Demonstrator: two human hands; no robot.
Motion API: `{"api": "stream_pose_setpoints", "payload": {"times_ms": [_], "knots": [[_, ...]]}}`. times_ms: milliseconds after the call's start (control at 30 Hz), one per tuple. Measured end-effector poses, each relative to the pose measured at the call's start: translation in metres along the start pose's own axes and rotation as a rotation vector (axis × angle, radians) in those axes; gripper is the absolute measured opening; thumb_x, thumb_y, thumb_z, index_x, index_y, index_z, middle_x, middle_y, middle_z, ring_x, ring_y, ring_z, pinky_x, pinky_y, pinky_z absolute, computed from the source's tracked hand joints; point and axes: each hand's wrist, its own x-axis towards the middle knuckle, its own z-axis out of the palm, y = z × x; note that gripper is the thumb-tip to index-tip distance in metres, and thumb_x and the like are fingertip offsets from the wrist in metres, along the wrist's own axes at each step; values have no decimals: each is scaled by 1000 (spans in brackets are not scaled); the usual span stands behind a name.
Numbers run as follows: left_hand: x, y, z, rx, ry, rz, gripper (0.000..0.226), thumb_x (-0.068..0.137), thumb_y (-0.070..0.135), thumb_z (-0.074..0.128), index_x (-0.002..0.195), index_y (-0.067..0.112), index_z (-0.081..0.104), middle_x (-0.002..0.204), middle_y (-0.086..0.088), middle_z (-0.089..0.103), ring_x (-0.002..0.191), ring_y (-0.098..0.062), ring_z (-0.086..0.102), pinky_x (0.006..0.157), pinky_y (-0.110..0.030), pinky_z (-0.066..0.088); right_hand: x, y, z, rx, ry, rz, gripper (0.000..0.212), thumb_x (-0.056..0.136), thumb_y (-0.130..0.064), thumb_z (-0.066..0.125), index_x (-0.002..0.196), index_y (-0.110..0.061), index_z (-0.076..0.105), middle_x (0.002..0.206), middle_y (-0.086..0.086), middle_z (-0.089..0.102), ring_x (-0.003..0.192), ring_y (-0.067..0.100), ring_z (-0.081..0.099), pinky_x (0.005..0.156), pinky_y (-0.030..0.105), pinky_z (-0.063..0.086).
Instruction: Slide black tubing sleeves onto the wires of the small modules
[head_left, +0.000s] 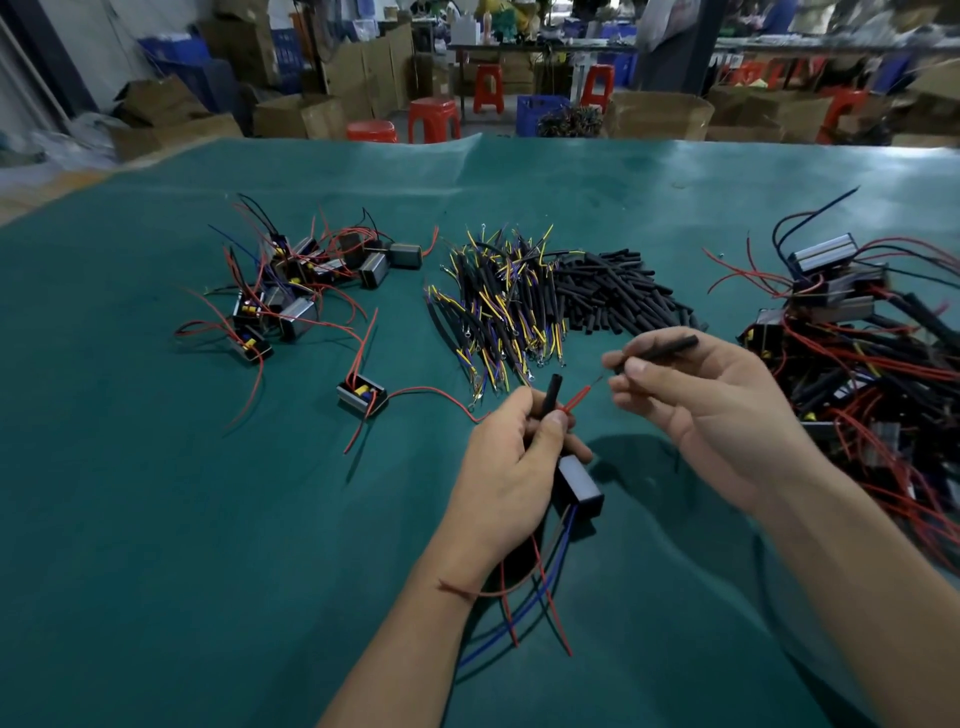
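Green worktop (156, 519) spread wide across the view, far edge blurred against cartons and red stools. At right, a big tangle of sleeved modules (852, 374), cut off by the picture's edge, single pieces hard to tell apart. Mid-worktop, a heap of loose black sleeves (618, 296), touching a bundle of yellow-and-purple leads (493, 306) just to its left. Far left, a pile of bare modules (301, 280) with red wires; one lone module (362, 397) nearer, well apart from the pile. Left hand (511, 457) curled round a small module (579, 483), its body half hidden behind the fingers, blue, red and black wires hanging down toward the wearer; a short black sleeve (554, 391) standing nearly upright from the thumb pinch, a red wire (582, 396) slanting up to the right beside it. Right hand (717, 410) pinching a second black sleeve (660, 351) between thumb and forefinger, long axis nearly level, far end tilted slightly up to the right, near end just beside the red wire's bare tip; touching or not, cannot tell.
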Motion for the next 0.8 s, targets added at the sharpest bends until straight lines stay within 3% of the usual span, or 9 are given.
{"api": "stream_pose_setpoints", "payload": {"times_ms": [167, 600, 700, 800], "knots": [[-1, 3, 0, 34, 1, 20, 14, 104, 11, 51, 91, 11, 54, 75, 1, 76, 68, -7, 64, 70, -25, 50, -3, 4, 7, -116, 47, -73, 21, 74, -17, 75, 93, -10, 67, 94, 16, 78, 83, 20, 73, 70, 25, 59], [-3, 6, 0, 76, -9, 25, 15, 104, 12, 51, 89, 11, 53, 75, -1, 75, 64, -6, 60, 64, -26, 47, -5, 5, 11, -249, 53, -135, 16, 76, -23, 77, 88, -15, 70, 88, 13, 78, 75, 20, 74, 63, 25, 57], [-3, 5, 0, 79, -5, 24, 16, 103, 11, 51, 88, 12, 53, 74, -1, 75, 62, -6, 59, 62, -25, 46, -5, 4, 10, -294, 47, -170, 14, 79, -20, 77, 89, -14, 70, 86, 13, 78, 75, 22, 74, 63, 25, 57], [-3, 5, -1, 80, -11, 18, 14, 103, 12, 51, 90, 11, 54, 74, -1, 75, 66, -9, 63, 68, -34, 51, -4, 8, 8, -369, 42, -145, 9, 86, -5, 76, 90, -11, 70, 85, 11, 78, 74, 22, 75, 63, 25, 57]]}}
